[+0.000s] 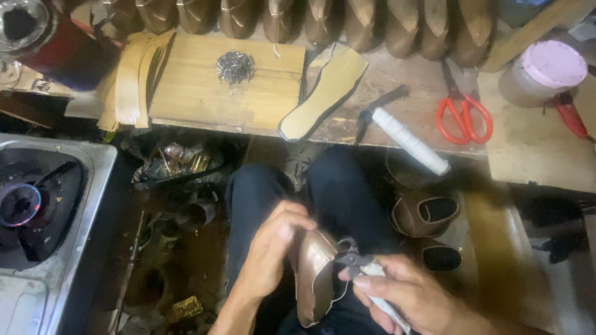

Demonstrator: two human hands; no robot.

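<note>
Both hands were closed: the left hand [273, 245] was curled around a bronze shoe upper [315, 282], while a dark plier-like tool [354, 263] was gripped by the right hand [406, 294].

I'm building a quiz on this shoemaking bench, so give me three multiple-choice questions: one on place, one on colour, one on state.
1. Where is the pile of small metal nails?
A. on the light wooden board
B. in the steel sink
C. on the lap

2. What colour are the scissors' handles?
A. blue
B. red
C. green

3. What is the left hand doing?
A. resting empty
B. holding the bronze leather shoe upper
C. holding scissors

Answers: 1 A, the nails lie on the board; 2 B, the loops are red; 3 B, its fingers wrap the upper.
</note>
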